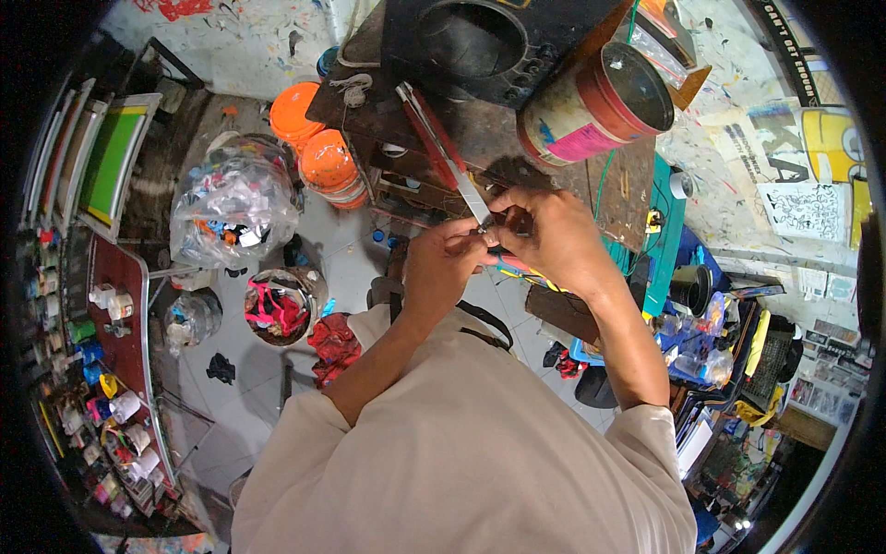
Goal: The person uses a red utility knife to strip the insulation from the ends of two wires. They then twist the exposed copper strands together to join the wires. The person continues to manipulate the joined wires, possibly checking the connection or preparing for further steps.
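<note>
In front of my chest, both hands meet at the near end of a long, slim red-and-silver tool (432,138). It slants away from me, its far end over the dark wooden table (604,198). My left hand (441,263) is closed, with thumb and fingertips pinching at the bare silver end. From the other side, my right hand (554,235) curls its fingers and thumb round that same end. The fingertips hide the very tip, and a small thing between them is too small to name. Beneath my right hand, something with red, blue and yellow parts shows partly.
A black speaker box (461,55) and a large paint-stained tin (600,106) stand on the table. To the left are orange buckets (330,162), a clear plastic bag of scraps (235,208) and a round bin (279,309). Shelves of small pots (120,406) line the far left.
</note>
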Demonstrator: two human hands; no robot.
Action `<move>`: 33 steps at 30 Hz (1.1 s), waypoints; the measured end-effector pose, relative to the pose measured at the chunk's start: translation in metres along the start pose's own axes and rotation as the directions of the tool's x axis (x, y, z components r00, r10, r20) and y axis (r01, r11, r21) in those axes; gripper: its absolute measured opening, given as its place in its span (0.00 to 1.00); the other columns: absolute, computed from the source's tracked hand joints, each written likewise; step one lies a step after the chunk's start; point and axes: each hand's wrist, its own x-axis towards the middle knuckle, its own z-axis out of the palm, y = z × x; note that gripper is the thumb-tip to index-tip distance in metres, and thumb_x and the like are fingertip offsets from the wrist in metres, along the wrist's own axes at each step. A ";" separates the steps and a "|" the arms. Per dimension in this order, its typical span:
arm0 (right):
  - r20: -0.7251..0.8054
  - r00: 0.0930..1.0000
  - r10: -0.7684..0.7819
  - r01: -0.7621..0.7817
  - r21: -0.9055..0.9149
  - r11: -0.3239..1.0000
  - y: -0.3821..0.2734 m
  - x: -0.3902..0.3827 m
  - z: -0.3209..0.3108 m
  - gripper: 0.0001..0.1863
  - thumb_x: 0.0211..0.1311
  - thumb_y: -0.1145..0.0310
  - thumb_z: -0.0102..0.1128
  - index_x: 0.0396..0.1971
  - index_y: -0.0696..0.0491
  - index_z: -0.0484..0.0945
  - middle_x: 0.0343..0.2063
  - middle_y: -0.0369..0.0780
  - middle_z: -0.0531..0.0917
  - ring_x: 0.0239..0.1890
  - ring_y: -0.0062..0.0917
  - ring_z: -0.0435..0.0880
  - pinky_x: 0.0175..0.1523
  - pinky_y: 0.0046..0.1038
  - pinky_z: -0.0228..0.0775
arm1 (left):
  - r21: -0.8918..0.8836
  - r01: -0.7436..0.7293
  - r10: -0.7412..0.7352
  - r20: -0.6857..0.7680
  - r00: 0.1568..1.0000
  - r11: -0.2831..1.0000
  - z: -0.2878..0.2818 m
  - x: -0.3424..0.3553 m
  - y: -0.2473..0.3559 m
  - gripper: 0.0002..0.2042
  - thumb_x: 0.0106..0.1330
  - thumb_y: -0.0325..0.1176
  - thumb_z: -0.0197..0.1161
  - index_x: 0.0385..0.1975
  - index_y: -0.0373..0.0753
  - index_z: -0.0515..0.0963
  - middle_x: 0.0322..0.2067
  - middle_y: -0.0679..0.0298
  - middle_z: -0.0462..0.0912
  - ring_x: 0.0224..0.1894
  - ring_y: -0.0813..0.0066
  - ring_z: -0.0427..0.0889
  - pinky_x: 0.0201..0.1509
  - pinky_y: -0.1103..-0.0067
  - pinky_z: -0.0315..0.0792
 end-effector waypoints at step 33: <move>0.041 0.999 -0.014 0.023 -0.236 0.971 -0.017 0.002 -0.005 0.09 0.56 0.62 0.61 0.29 0.51 0.84 0.22 0.50 0.82 0.29 0.46 0.84 0.37 0.44 0.75 | 0.071 0.006 -0.009 0.034 0.999 0.997 -0.006 -0.002 0.008 0.15 0.66 0.30 0.61 0.46 0.26 0.76 0.31 0.55 0.87 0.34 0.71 0.88 0.32 0.81 0.81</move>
